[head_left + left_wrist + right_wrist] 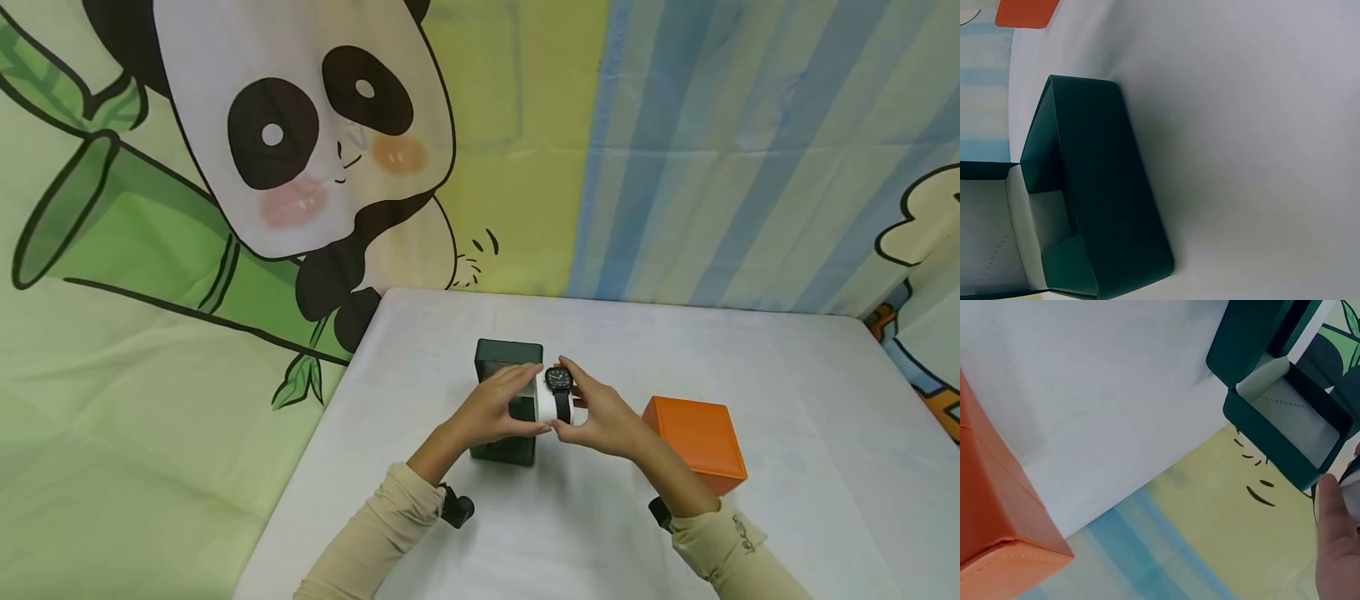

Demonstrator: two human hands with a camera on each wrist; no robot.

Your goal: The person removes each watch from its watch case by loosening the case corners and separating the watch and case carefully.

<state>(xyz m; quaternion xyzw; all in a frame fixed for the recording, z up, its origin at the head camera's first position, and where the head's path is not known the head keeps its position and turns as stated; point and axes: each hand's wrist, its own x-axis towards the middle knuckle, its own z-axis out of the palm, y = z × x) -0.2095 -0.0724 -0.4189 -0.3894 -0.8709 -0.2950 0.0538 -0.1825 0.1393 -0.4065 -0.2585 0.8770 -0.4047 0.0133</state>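
Note:
A black wristwatch with a dark dial and black strap is wrapped round a white cushion, raised above the table. My left hand holds the cushion's left side between fingers and thumb. From the other side, my right hand grips it with the thumb low and the fingers high. Just behind my left hand stands a dark green box with its lid raised. Its pale inner lining shows in the right wrist view, where part of my right hand appears at the edge.
An orange box, closed, sits on the white table beside my right forearm. Behind the table hangs a panda-printed cloth. A black device is at my left wrist.

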